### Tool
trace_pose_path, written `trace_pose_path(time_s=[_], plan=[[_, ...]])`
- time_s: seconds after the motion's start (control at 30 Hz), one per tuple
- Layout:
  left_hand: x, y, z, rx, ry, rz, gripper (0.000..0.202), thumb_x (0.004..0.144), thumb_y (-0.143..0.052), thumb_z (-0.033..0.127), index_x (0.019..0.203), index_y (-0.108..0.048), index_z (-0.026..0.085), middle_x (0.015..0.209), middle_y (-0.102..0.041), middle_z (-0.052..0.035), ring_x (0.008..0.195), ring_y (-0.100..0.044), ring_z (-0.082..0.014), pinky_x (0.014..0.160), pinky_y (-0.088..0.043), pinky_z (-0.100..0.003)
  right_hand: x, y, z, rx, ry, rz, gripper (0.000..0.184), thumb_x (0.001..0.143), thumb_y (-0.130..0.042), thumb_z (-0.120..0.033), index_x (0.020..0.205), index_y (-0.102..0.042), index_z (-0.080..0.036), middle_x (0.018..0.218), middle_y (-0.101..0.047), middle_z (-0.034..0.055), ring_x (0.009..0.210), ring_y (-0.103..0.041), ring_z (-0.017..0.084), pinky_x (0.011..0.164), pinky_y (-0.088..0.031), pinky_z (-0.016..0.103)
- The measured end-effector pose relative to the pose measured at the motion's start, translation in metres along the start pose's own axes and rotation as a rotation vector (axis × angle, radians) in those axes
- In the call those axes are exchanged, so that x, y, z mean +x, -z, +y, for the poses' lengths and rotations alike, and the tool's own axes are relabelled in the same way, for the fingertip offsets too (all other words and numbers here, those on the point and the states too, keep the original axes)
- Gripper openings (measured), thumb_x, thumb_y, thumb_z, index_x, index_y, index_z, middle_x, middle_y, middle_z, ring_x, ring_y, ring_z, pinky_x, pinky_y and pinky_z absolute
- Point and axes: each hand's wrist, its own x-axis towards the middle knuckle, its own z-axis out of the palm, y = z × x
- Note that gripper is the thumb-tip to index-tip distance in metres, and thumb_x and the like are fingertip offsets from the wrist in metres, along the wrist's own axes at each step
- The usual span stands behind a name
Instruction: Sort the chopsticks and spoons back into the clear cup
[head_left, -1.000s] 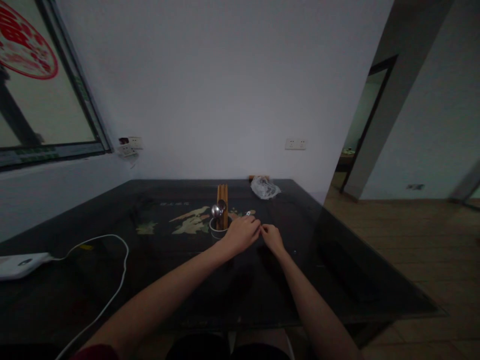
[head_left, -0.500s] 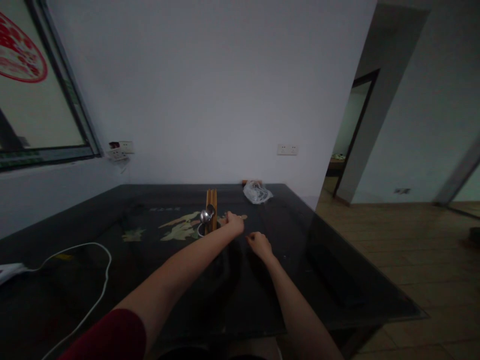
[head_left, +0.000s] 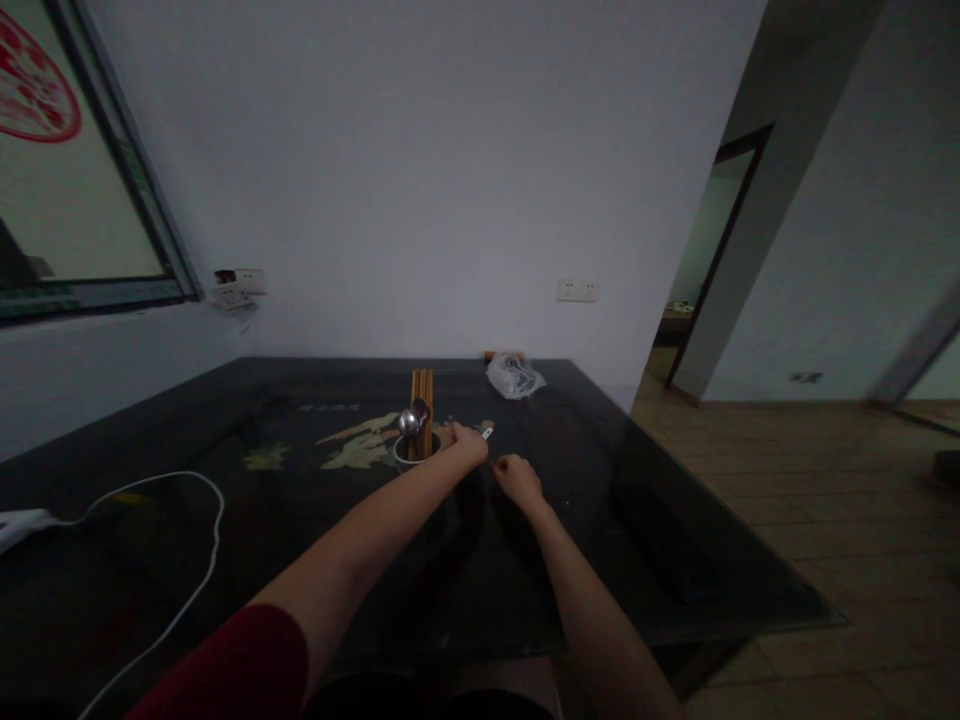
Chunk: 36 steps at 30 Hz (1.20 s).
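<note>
A cup [head_left: 400, 456] with a pale rim stands on the dark table, holding several wooden chopsticks [head_left: 422, 400] and metal spoons [head_left: 408, 422]. Just right of the cup, my left hand [head_left: 466, 441] is closed, with its fingertips turned away from me. A utensil's pale handle end [head_left: 487, 433] with a small hole shows past this hand; the rest of it is hidden. My right hand [head_left: 517, 477] is curled closed a little nearer and to the right, close above the table. What its fingers hold, if anything, is hidden.
A crumpled clear plastic bag [head_left: 514, 377] lies at the table's far edge by the wall. A white cable [head_left: 217, 530] curves over the left side from a white power strip [head_left: 24, 525]. A dark flat object [head_left: 667, 545] lies on the right.
The pale handle end now shows beside my left hand, where it was not visible before. Both hands have stayed in nearly the same places. The view has tilted slightly.
</note>
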Motion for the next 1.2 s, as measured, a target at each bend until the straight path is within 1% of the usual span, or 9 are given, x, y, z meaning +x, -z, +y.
trace_pose_path(time_s=[0.1,0.2,0.4,0.5,0.6,0.73,0.87,1.03,1.2], plan=[[-0.005,0.009,0.008,0.057,0.058,-0.044,0.032,0.071,-0.067,0.018,0.103,-0.069,0.014,0.107,-0.067,-0.0223,0.108,-0.059,-0.0363,0.089,-0.042,-0.051,0.001,0.001,0.0,-0.002,0.006,-0.01,0.027,0.088,-0.046,-0.033,0.096,-0.071,-0.024,0.101,-0.07,0.0117,0.095,-0.066,0.024,0.069,-0.043,0.027],[-0.011,0.024,0.014,0.075,0.055,-0.02,0.031,0.076,-0.062,0.016,0.107,-0.066,0.011,0.108,-0.066,-0.0222,0.105,-0.061,-0.033,0.086,-0.046,-0.044,0.001,0.001,0.001,0.003,0.01,-0.018,0.029,0.089,-0.046,-0.035,0.098,-0.07,-0.023,0.102,-0.07,0.0118,0.095,-0.066,0.024,0.069,-0.043,0.027],[-0.039,0.068,0.016,0.056,-0.057,0.089,0.038,0.081,-0.059,0.03,0.115,-0.058,0.014,0.111,-0.065,-0.0173,0.106,-0.061,-0.029,0.085,-0.048,-0.037,0.0,0.002,0.0,-0.008,0.038,-0.04,0.028,0.088,-0.049,-0.039,0.097,-0.07,-0.022,0.1,-0.071,0.0105,0.096,-0.065,0.023,0.069,-0.042,0.025],[-0.068,0.083,0.006,0.005,-0.156,0.199,0.037,0.084,-0.054,0.038,0.116,-0.055,0.02,0.111,-0.064,-0.0121,0.1,-0.063,-0.0264,0.082,-0.049,-0.036,-0.001,0.001,0.0,-0.011,0.046,-0.041,0.028,0.088,-0.049,-0.039,0.093,-0.07,-0.022,0.097,-0.071,0.0099,0.093,-0.065,0.022,0.067,-0.04,0.025],[-0.1,0.088,-0.023,-0.161,-0.266,0.319,0.032,0.085,-0.053,0.037,0.113,-0.057,0.023,0.109,-0.064,-0.0067,0.098,-0.062,-0.0219,0.082,-0.047,-0.031,0.0,0.001,0.001,0.006,0.052,-0.029,0.026,0.086,-0.051,-0.038,0.092,-0.07,-0.021,0.095,-0.071,0.0096,0.091,-0.065,0.022,0.065,-0.039,0.024],[-0.126,0.079,-0.078,-0.499,-0.273,0.457,0.027,0.082,-0.057,0.036,0.104,-0.063,0.022,0.101,-0.067,-0.0056,0.089,-0.062,-0.0204,0.077,-0.047,-0.03,0.003,0.002,-0.001,0.108,0.089,0.038,0.023,0.084,-0.053,-0.035,0.083,-0.071,-0.02,0.085,-0.071,0.0073,0.079,-0.065,0.018,0.061,-0.037,0.023],[-0.126,0.056,-0.121,-0.769,-0.184,0.603,0.033,0.076,-0.064,0.037,0.104,-0.064,0.02,0.104,-0.067,-0.0068,0.092,-0.062,-0.0214,0.081,-0.049,-0.033,0.005,0.009,-0.015,0.309,0.164,0.111,0.03,0.085,-0.048,-0.036,0.074,-0.068,-0.018,0.062,-0.065,0.0026,0.06,-0.059,0.015,0.055,-0.037,0.022],[-0.112,0.025,-0.144,-1.083,-0.197,0.64,0.038,0.074,-0.065,0.039,0.106,-0.065,0.017,0.109,-0.066,-0.009,0.1,-0.061,-0.0223,0.087,-0.049,-0.036,0.004,0.014,-0.047,0.52,0.274,0.203,0.03,0.08,-0.047,-0.039,0.069,-0.063,-0.017,0.058,-0.06,0.0022,0.056,-0.055,0.014,0.052,-0.037,0.023],[-0.112,0.013,-0.15,-1.326,-0.047,0.652,0.05,0.067,-0.072,0.038,0.11,-0.063,0.014,0.103,-0.067,-0.009,0.083,-0.064,-0.0185,0.073,-0.053,-0.03,0.003,-0.005,-0.068,0.841,0.238,0.246,0.033,0.075,-0.049,-0.049,0.075,-0.058,-0.017,0.059,-0.057,0.0012,0.05,-0.052,0.014,0.047,-0.038,0.023]])
